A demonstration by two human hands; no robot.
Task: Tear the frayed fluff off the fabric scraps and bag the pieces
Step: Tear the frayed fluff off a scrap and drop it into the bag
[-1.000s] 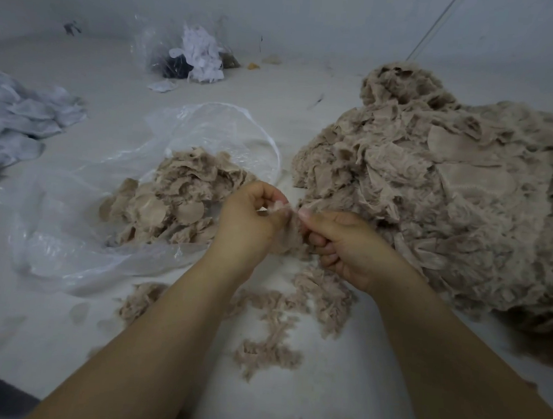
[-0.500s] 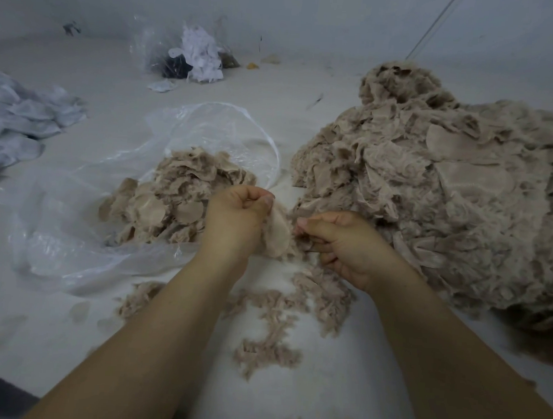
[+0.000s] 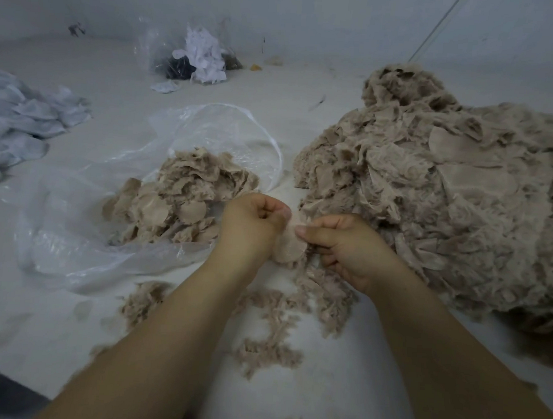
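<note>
A small round beige fabric scrap [image 3: 288,249] hangs between my two hands at the centre. My left hand [image 3: 250,228] grips its left edge with curled fingers. My right hand [image 3: 340,244] pinches its right edge between thumb and fingers, where frayed fluff trails down. A clear plastic bag [image 3: 106,248] lies open on the left, holding a heap of cleaned beige pieces [image 3: 179,201]. A big pile of untreated beige scraps [image 3: 439,198] rises on the right. Torn-off fluff [image 3: 295,306] is strewn on the white surface under my hands.
A heap of pale grey-white cloth [image 3: 20,122] lies at the far left. At the back stands another clear bag with white and dark scraps [image 3: 200,54]. A thin cord [image 3: 435,28] runs up the wall at the back right.
Both hands have dropped slightly and drawn a little apart, and the scrap now shows as a flat round piece between them, with fluff pulled toward the right hand.
</note>
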